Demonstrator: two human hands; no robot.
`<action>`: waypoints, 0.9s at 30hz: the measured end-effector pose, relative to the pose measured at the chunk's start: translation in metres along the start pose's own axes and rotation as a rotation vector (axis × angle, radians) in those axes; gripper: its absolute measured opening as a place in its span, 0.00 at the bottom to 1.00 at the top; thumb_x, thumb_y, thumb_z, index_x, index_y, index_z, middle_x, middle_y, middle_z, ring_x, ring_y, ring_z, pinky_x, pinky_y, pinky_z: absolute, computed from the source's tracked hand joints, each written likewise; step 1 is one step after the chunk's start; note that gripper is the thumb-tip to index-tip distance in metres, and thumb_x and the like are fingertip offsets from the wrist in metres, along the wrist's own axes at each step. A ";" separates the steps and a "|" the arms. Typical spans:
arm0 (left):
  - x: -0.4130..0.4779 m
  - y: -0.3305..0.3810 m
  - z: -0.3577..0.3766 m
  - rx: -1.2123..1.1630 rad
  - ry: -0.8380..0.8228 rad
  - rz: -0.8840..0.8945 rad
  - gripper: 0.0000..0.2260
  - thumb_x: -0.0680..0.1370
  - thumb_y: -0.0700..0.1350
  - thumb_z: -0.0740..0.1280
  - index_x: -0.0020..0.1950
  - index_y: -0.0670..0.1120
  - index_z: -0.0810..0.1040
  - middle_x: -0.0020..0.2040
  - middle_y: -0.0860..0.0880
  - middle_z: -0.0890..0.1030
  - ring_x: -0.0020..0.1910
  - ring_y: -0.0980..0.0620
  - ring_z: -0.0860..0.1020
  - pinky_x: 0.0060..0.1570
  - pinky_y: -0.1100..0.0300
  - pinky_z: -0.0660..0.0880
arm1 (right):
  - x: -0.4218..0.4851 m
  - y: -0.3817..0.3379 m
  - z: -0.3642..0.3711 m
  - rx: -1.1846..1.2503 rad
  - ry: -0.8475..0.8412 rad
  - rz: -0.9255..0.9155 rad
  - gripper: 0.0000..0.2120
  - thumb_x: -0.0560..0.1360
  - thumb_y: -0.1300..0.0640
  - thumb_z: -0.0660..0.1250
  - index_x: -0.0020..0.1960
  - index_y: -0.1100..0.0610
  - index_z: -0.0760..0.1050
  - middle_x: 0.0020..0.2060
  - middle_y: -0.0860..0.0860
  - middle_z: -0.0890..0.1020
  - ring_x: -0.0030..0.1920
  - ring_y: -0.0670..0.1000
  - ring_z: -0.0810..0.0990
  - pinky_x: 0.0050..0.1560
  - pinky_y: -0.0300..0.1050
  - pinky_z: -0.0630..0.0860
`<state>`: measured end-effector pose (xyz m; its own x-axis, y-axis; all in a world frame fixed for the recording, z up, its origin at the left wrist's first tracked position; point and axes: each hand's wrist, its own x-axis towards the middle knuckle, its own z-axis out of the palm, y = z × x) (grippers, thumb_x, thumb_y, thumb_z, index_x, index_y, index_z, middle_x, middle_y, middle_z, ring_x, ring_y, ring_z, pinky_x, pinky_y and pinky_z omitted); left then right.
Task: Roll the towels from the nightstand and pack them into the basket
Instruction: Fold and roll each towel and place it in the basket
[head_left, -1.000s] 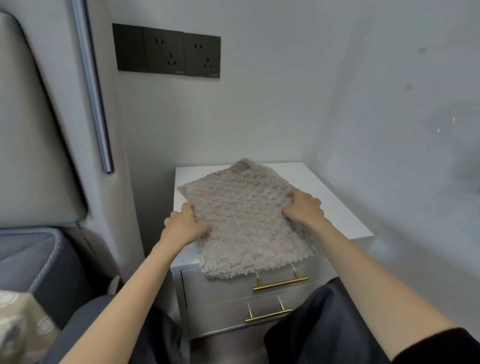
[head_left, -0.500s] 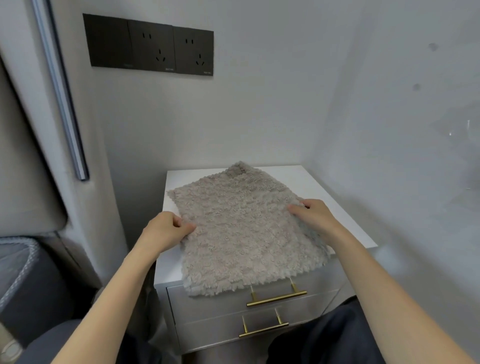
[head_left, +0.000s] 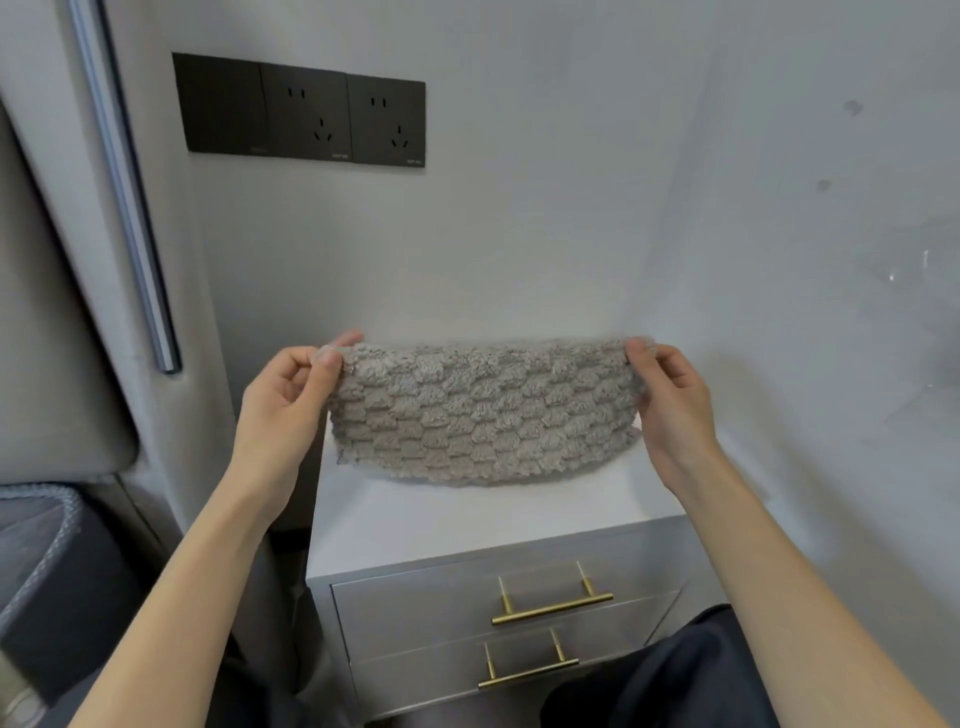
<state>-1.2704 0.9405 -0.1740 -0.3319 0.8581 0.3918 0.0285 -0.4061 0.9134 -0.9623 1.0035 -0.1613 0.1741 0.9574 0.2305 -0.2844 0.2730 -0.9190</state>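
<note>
A second ago the towel (head_left: 483, 415) was lying flat on the nightstand (head_left: 467, 525), its near end hanging over the front edge, with a hand at each long side. It has now been lifted and is held stretched out sideways above the rear half of the nightstand top. Its lower edge sags in a curve, and it cannot be told whether that edge touches the top. The front part of the top, above the brass drawer handles (head_left: 553, 605), has been uncovered.

No roll has been formed yet, so the rolling is judged to be only in preparation; the towel seems to be being straightened or doubled first. No basket is seen in this view.

The upper left corner is pinched by the left hand (head_left: 291, 400) between thumb and forefinger, the other fingers curled loosely. The upper right corner is pinched likewise in the grip of the right hand (head_left: 670, 400). Nothing else is held by either hand.
</note>
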 end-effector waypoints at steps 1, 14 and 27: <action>-0.001 0.004 0.002 -0.066 -0.029 -0.002 0.09 0.76 0.52 0.64 0.42 0.47 0.74 0.39 0.59 0.81 0.38 0.65 0.78 0.38 0.73 0.73 | -0.001 -0.001 0.001 0.031 0.018 -0.013 0.08 0.68 0.52 0.72 0.39 0.54 0.75 0.42 0.45 0.84 0.48 0.46 0.81 0.50 0.40 0.77; 0.024 -0.061 0.019 0.448 -0.050 -0.404 0.06 0.79 0.43 0.64 0.44 0.45 0.78 0.39 0.46 0.78 0.32 0.52 0.74 0.30 0.62 0.73 | 0.024 0.046 -0.015 -0.819 -0.052 0.257 0.12 0.76 0.56 0.66 0.52 0.65 0.78 0.49 0.60 0.82 0.54 0.61 0.79 0.57 0.56 0.74; 0.026 -0.064 0.028 0.502 -0.070 -0.365 0.12 0.79 0.50 0.63 0.42 0.42 0.71 0.36 0.46 0.74 0.35 0.50 0.70 0.35 0.59 0.65 | 0.022 0.044 -0.025 -1.082 -0.069 0.196 0.13 0.76 0.53 0.64 0.37 0.58 0.66 0.33 0.54 0.72 0.37 0.55 0.70 0.38 0.47 0.63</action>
<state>-1.2546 0.9976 -0.2190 -0.3418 0.9391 0.0353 0.3705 0.1001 0.9234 -0.9472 1.0347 -0.2048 0.1532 0.9875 0.0360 0.6805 -0.0790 -0.7285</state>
